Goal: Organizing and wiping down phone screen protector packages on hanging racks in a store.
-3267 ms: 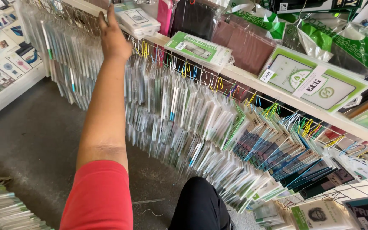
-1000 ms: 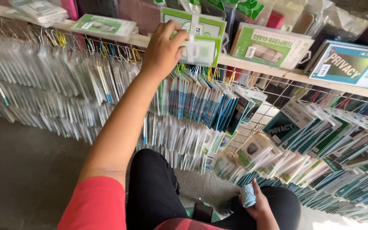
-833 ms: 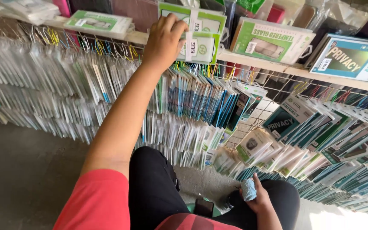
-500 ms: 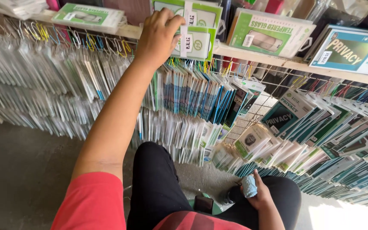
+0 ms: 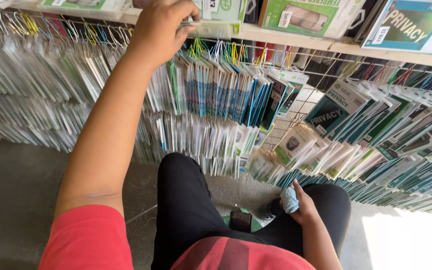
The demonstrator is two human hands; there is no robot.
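Two hands show in the head view: your left hand reaches up, fingers clamped on a flat white-and-green packet at the edge of the pale shelf. Your right hand rests on your knee, fingers closed around a small light-blue cloth.

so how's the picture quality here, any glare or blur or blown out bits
In the head view, a patch of sunlit floor at lower right is blown out to near white. The clear hanging packets at left carry soft sheen, with little detail. The left hand at the shelf edge and the right hand holding a pale blue cloth look fairly sharp. Straight lines bow slightly toward the edges.
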